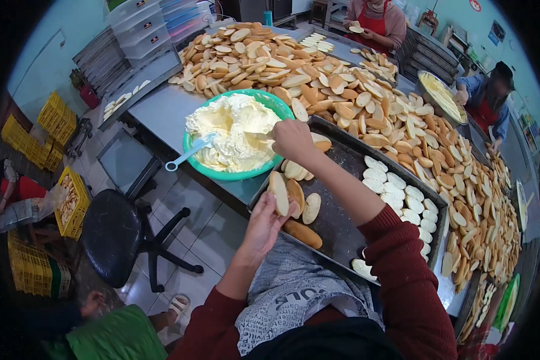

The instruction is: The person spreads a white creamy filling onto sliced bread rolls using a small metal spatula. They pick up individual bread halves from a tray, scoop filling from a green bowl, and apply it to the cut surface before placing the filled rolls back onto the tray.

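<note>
Left hand [263,221]: thumb and fingers pinch one bread slice [278,193], mid-frame; squeezing too hard could crack it.
Right hand [294,141]: fingers curled round what looks like a spreader [261,137] in the cream [231,157], upper centre; overloading could cause drips.
Green bowl [222,175]: near the table edge; forceful scooping could shift it.
Coated slices [396,198]: right of centre; my low sleeve [396,258] could smear them.
</note>
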The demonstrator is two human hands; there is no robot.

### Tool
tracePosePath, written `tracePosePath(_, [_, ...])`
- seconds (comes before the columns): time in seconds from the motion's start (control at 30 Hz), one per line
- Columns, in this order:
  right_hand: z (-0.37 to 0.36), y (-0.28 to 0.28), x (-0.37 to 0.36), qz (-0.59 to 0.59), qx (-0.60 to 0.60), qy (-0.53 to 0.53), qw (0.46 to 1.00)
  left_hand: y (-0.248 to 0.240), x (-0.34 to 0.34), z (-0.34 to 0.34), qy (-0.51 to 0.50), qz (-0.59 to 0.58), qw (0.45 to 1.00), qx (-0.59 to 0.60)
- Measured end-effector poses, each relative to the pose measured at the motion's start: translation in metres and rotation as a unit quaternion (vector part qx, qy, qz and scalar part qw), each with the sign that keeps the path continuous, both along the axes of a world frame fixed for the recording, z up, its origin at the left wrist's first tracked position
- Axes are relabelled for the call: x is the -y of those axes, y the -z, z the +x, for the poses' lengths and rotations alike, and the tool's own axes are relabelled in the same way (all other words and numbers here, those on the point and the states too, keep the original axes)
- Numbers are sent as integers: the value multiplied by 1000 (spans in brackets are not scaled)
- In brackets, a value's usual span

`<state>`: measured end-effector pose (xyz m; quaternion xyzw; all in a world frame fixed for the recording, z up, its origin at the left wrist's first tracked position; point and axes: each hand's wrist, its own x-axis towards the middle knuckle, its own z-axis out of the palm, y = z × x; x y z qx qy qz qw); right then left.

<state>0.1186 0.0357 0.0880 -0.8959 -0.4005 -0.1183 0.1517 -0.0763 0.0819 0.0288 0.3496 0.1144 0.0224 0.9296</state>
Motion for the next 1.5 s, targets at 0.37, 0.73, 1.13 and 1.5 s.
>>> tracePosePath(0.37, [22, -8, 51, 237, -565, 47, 789, -13, -28, 8, -103, -7, 994, 45])
tracePosePath(0.73, [-50, -3, 109, 411, -543, 4, 732, -31, -41, 38, -81, -52, 989, 112])
tracePosePath(1.13, [-107, 40, 138, 467, -115, -25, 876, -52, 13, 57, 37, -105, 987, 114])
tracePosePath(1.5, [-129, 32, 199, 304, 61, 28, 950, -50, 15, 53, 54, -141, 984, 93])
